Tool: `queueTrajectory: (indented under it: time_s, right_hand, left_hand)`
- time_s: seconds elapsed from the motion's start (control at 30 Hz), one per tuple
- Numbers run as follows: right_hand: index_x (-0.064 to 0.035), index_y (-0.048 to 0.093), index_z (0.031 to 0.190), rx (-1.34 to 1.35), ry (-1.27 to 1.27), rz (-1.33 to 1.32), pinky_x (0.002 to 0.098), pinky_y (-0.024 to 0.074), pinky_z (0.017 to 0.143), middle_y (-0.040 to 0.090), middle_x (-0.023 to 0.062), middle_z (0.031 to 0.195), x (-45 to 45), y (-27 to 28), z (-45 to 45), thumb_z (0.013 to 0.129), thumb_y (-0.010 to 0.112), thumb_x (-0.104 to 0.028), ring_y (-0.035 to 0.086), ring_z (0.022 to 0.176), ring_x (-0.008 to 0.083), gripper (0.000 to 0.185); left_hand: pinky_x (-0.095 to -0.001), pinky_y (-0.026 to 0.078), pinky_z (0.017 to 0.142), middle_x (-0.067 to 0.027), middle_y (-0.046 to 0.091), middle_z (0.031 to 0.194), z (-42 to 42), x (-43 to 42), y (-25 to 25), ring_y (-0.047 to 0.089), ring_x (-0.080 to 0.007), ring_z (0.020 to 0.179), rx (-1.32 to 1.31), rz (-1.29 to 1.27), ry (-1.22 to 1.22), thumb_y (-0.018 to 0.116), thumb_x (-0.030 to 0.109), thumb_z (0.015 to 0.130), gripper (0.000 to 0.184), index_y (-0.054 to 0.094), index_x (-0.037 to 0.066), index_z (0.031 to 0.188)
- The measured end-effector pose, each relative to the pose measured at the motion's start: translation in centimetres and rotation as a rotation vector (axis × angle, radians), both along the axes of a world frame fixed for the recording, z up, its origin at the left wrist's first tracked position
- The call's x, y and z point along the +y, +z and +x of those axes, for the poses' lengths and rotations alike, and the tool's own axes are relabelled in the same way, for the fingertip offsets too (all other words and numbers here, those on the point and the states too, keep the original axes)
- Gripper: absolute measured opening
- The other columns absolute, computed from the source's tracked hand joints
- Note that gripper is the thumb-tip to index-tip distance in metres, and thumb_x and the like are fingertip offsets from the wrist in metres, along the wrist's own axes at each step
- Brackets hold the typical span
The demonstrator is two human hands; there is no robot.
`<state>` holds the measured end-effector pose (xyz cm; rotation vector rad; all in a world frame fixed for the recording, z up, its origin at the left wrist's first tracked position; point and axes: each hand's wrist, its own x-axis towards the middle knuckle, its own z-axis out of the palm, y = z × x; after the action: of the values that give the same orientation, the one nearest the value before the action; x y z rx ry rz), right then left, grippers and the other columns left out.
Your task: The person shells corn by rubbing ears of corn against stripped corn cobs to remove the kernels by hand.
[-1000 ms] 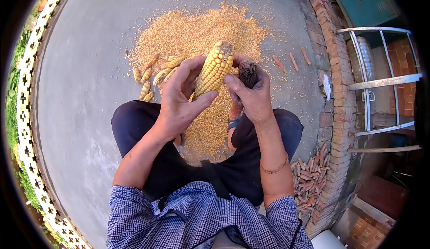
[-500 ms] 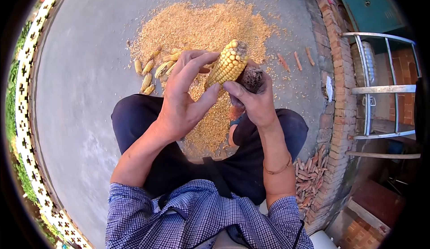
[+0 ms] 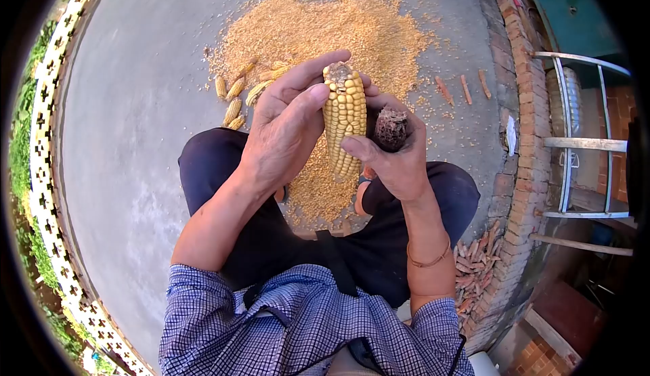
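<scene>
l hand (image 3: 286, 122) was part-closed round the far l side of the yellow corn ear (image 3: 347, 122), thumb on its edge nr the blunt end, fingers curved behind, tips mostly hidden. r hand (image 3: 401, 169) was closed w/ a dark bare cob (image 3: 391, 131) in its grip, thumb vs the ear's lower r side; couldn't tell if its other fingers touched the ear. ear was held btwn both hands, in front of the kernel pile (image 3: 318, 27), w/ a gap in its rows nr the blunt end. main risk, prob: ear twisting loose if l thumb eased while r thumb pushed, b/c r hand had 2 things to mind. dark cob could've dropped if r fingers slackened. off-line push might've skidded a thumb or flung kernels onto the concrete (image 3: 135, 119).
</scene>
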<state>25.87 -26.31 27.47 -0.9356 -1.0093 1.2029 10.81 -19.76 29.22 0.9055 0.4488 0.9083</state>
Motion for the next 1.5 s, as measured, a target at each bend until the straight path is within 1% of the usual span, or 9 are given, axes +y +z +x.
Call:
queueTrajectory:
  time_s: [0.13,0.2,0.37,0.5,0.57,0.73,0.9,1.23,1.5]
  right_hand:
    - [0.0042,0.059,0.115,-0.069,0.018,-0.016,0.025,0.0508,0.084,0.066,0.0104,0.108,0.1,-0.3,0.0,0.079,0.081,-0.01,0.061,0.097,0.0106,0.044]
    - [0.0035,0.059,0.113,-0.179,0.037,-0.145,0.0244,0.0505,0.081,0.066,0.0089,0.104,-0.4,0.0,0.5,0.08,0.081,-0.014,0.061,0.093,0.0098,0.044]
    - [0.0012,0.061,0.108,0.095,0.232,-0.273,0.0201,0.0478,0.065,0.065,0.0016,0.087,-0.5,0.9,0.2,0.082,0.08,-0.019,0.058,0.073,0.0052,0.038]
    - [0.0006,0.061,0.107,0.091,0.213,-0.227,0.017,0.0419,0.053,0.063,-0.0023,0.079,-0.7,0.2,0.0,0.082,0.079,-0.02,0.054,0.062,0.0021,0.037]
    - [0.0008,0.06,0.108,0.084,0.208,-0.21,0.0166,0.0414,0.052,0.064,-0.0021,0.08,-0.7,0.2,-0.1,0.082,0.079,-0.02,0.054,0.062,0.0017,0.038]
    - [0.0013,0.06,0.11,0.144,0.249,-0.239,0.0187,0.0487,0.066,0.065,0.0009,0.092,-0.7,1.2,0.1,0.082,0.08,-0.018,0.059,0.077,0.0036,0.04]
    - [0.001,0.059,0.111,0.048,0.223,-0.245,0.024,0.0501,0.083,0.065,0.0028,0.101,-0.8,0.8,-0.1,0.079,0.082,-0.015,0.059,0.092,0.0068,0.042]
    - [0.0018,0.058,0.112,-0.126,0.099,-0.039,0.0252,0.0498,0.087,0.065,0.004,0.101,-0.5,-0.4,-0.8,0.077,0.083,-0.012,0.06,0.093,0.0077,0.045]
    - [0.0017,0.059,0.11,-0.101,0.096,-0.044,0.0257,0.0516,0.084,0.065,0.0049,0.099,-0.9,0.2,-0.5,0.078,0.081,-0.008,0.061,0.091,0.0077,0.04]
  left_hand:
    - [-0.045,0.047,0.103,-0.0241,0.058,0.121,-0.1,0.4,0.1,0.057,-0.0335,0.118,-0.075,-0.053,0.011,0.05,0.022,0.098,0.053,0.037,-0.007,0.14]
    - [-0.0445,0.049,0.101,-0.0247,0.057,0.121,-0.1,0.3,0.3,0.058,-0.0338,0.116,-0.087,-0.069,0.028,0.05,0.022,0.098,0.054,0.036,-0.008,0.14]
    - [-0.0427,0.052,0.096,-0.0242,0.057,0.119,-0.2,0.6,0.3,0.06,-0.0325,0.112,-0.108,-0.068,0.013,0.049,0.021,0.098,0.053,0.037,-0.008,0.14]
    - [-0.0406,0.054,0.093,-0.0231,0.058,0.116,-0.2,0.6,0.4,0.062,-0.03,0.108,-0.099,-0.044,0.002,0.049,0.023,0.097,0.053,0.038,-0.008,0.139]
    - [-0.0399,0.054,0.092,-0.0229,0.058,0.115,-0.2,0.6,0.4,0.062,-0.0292,0.106,-0.086,-0.02,0.003,0.048,0.024,0.097,0.054,0.038,-0.008,0.139]
    - [-0.0396,0.054,0.092,-0.0239,0.058,0.117,-0.2,0.6,0.5,0.062,-0.0291,0.105,-0.065,0.02,0.011,0.048,0.024,0.097,0.055,0.038,-0.009,0.14]
    - [-0.041,0.053,0.094,-0.0261,0.057,0.119,0.1,0.5,0.5,0.061,-0.031,0.107,-0.067,0.018,0.028,0.047,0.023,0.097,0.055,0.036,-0.008,0.142]
    - [-0.0421,0.052,0.095,-0.0252,0.058,0.12,-0.3,0.8,0.0,0.062,-0.0306,0.107,0.015,0.091,0.042,0.047,0.021,0.097,0.055,0.036,-0.008,0.142]
    - [-0.0383,0.055,0.091,-0.0228,0.059,0.117,-0.9,1.4,0.2,0.064,-0.0287,0.106,0.097,0.09,-0.037,0.046,0.023,0.099,0.049,0.042,-0.008,0.136]
